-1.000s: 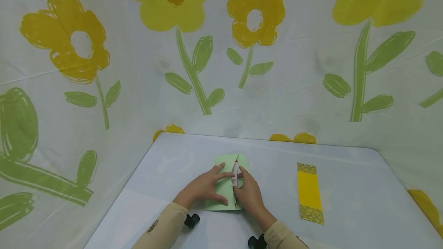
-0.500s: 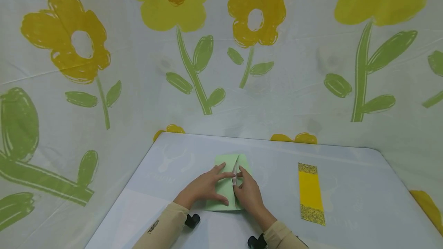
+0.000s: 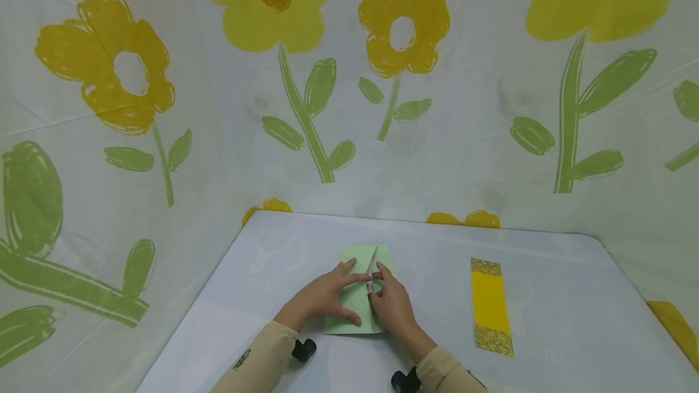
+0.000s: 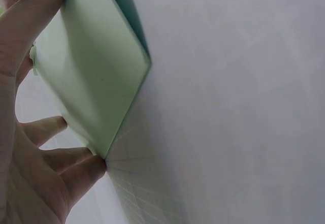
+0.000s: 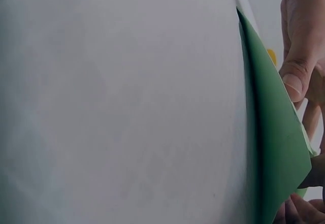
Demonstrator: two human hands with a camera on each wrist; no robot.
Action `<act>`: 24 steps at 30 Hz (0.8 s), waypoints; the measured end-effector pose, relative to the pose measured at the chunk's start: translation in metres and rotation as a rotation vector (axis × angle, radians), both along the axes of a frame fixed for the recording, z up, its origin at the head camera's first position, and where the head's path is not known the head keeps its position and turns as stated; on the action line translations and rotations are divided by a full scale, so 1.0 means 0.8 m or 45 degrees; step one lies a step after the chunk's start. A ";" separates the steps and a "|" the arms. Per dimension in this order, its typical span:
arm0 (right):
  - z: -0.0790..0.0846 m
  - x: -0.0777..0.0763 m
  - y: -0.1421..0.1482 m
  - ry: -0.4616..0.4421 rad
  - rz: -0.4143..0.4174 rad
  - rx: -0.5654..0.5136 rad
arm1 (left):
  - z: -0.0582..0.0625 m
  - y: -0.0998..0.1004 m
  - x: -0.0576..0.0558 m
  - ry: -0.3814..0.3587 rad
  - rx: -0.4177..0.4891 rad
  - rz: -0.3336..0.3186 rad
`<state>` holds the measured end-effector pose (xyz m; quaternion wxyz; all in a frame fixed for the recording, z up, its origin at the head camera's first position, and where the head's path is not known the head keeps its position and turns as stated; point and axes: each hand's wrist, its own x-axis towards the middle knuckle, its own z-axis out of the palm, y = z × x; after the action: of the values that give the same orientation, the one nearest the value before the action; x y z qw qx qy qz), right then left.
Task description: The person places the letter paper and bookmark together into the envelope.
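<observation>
A folded light green sheet of paper (image 3: 357,253) lies on the table in the head view. A narrow pale slit runs down its right part, where a fold stands slightly raised. My left hand (image 3: 326,293), fingers spread, rests on the paper's left side; its index fingertip reaches the slit. The right hand (image 3: 394,303) pinches the fold's edge between curled fingers and thumb. The left wrist view shows the paper's corner (image 4: 101,71) with fingertips along its edge. In the right wrist view the paper's darker green underside (image 5: 277,127) shows, lifted off the table.
A flat yellow strip (image 3: 488,305) with patterned gold ends lies to the right of the paper. The white table (image 3: 562,296) has a back edge close to a flower-printed cloth (image 3: 464,156), which also hangs at the left.
The raised fold at the right has been pressed down toward the left, and the pale, red-tipped face seen earlier has narrowed to a sliver. The left hand has stayed in place.
</observation>
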<state>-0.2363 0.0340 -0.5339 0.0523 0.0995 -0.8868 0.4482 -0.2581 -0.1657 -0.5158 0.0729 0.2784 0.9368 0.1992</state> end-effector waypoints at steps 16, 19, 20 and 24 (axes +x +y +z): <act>0.000 -0.001 0.003 0.005 -0.003 0.006 | 0.000 0.002 0.000 0.002 -0.006 0.002; 0.000 -0.001 0.004 0.001 -0.017 0.004 | 0.000 0.002 0.000 0.003 -0.004 0.001; 0.001 -0.001 0.004 0.005 -0.016 -0.002 | 0.000 0.001 0.000 0.003 -0.004 0.002; 0.002 0.000 0.007 -0.008 -0.021 -0.021 | 0.000 0.001 0.000 0.007 -0.002 0.000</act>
<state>-0.2362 0.0392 -0.5325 0.0539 0.0903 -0.8840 0.4554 -0.2579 -0.1652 -0.5161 0.0705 0.2787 0.9371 0.1978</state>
